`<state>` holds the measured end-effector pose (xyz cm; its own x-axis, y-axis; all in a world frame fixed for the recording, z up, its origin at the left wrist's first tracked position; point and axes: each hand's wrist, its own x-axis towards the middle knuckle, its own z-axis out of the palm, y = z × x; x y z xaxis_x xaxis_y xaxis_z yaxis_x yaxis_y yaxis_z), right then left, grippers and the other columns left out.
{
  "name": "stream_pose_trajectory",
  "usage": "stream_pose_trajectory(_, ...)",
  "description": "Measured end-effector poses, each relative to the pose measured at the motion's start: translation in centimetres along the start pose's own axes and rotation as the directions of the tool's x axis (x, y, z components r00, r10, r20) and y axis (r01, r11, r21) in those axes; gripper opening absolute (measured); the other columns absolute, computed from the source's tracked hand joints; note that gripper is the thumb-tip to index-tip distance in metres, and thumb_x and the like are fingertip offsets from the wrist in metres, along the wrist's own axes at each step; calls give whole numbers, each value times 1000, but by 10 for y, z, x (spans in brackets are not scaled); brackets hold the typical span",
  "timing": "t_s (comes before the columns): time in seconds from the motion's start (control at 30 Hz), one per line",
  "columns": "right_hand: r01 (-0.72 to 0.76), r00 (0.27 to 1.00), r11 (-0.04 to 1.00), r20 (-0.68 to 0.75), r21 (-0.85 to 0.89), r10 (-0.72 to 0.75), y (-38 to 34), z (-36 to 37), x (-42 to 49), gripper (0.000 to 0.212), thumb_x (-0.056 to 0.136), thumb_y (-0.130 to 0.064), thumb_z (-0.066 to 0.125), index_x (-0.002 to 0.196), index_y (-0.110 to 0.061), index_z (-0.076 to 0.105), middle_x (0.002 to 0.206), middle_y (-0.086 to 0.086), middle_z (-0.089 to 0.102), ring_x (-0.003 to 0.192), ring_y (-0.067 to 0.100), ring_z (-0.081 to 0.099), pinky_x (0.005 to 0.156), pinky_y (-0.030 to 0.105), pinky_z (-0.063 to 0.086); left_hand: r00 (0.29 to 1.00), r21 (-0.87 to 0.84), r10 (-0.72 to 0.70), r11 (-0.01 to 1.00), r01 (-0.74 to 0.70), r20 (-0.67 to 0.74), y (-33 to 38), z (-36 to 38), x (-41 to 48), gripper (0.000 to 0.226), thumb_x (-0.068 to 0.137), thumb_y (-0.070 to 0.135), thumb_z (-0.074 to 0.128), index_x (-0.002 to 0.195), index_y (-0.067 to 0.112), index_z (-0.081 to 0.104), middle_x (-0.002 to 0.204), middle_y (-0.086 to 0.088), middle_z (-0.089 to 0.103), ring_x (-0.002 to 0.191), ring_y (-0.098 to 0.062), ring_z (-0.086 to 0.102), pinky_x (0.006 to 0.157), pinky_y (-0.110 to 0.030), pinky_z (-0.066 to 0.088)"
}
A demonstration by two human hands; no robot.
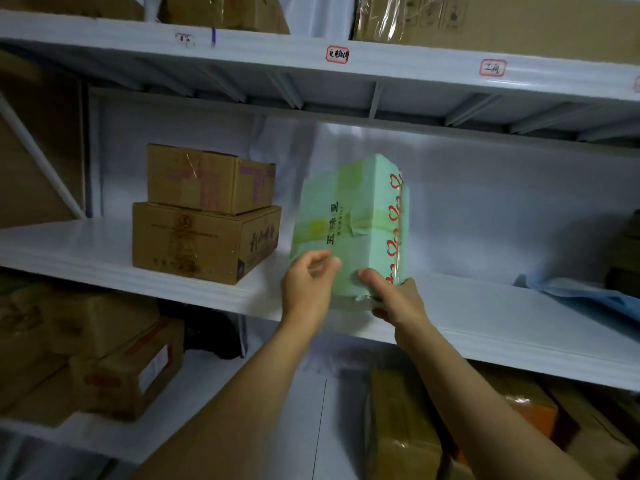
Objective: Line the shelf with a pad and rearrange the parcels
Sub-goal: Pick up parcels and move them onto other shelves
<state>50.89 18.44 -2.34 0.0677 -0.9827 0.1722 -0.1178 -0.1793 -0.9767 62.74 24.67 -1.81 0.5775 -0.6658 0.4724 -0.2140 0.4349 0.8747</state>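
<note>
While the green parcel (349, 220) is held upright at the front of the middle shelf (485, 306), its long axis stands vertical and its lower end sits at or just over the front lip. Whether its base already rests on the deck cannot be told.

The shelf is a broad white tier. Its deck looks covered by a smooth white sheet, which is judged to be the pad, and thin white film hangs along the back. To the left of the parcel, 2 brown corrugated cartons are stacked, the smaller upper carton (201, 181) set on the wider lower carton (194, 240). Both are matt and sharp-edged, with printed faces. A narrow gap is left between this stack and the parcel. Far to the right, a crumpled blue sheet (588, 296) lies on the deck.

The parcel is a tall block wrapped in pale green paper, creased and taped, with red marks down its right edge.

It lies directly ahead of both hands and is clasped at its bottom corners. The left hand (306, 289) is curled round the lower left edge. The right hand (398, 303) is clamped on the lower right corner, thumb on the front face. Neither hand is nearer.
</note>
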Motion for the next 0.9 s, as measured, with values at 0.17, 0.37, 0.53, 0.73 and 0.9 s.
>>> stream_pose_trajectory(0.17,240,958,917,-77,-317,-277,13,19,-54,101,43,-59,71,126,-20,29,111,4,36,105,21,42,86,37,50,935,-249,-346,901,356,83,11,-39,-18,49,94,55,36,130,25,50,128,-1,56,114,-22,54,90,-40,45)
stream_pose_trajectory(0.37,271,963,918,92,-291,-255,63,36,-104,96,49,-56,79,126,-29,29,112,0,37,104,14,39,80,27,49,839,-306,-529,825,475,-126,-13,-87,-45,43,92,50,47,120,19,54,108,-2,57,92,-16,54,81,-33,43)
stream_pose_trajectory(0.53,116,961,976,270,-183,-63,137,27,-136,78,44,-50,80,111,-42,42,111,-3,47,107,16,41,83,37,52,742,-284,-641,761,583,-196,-72,-125,-84,48,69,35,78,108,14,62,100,-4,67,80,-18,63,65,-29,47)
stream_pose_trajectory(0.73,-257,904,966,348,-24,249,204,-7,-157,71,52,-40,84,116,-37,51,116,4,63,103,25,64,79,42,59,601,-136,-797,602,787,-50,-129,-117,-135,26,85,4,66,110,2,62,105,-14,64,87,-28,59,71,-32,52)
stream_pose_trajectory(0.9,-515,831,841,338,168,442,222,-47,-151,50,76,-32,71,120,-20,50,104,4,66,91,19,64,56,26,55,511,59,-859,508,859,-41,-163,-94,-155,32,85,6,64,115,-5,59,115,-17,60,96,-30,56,78,-36,47)
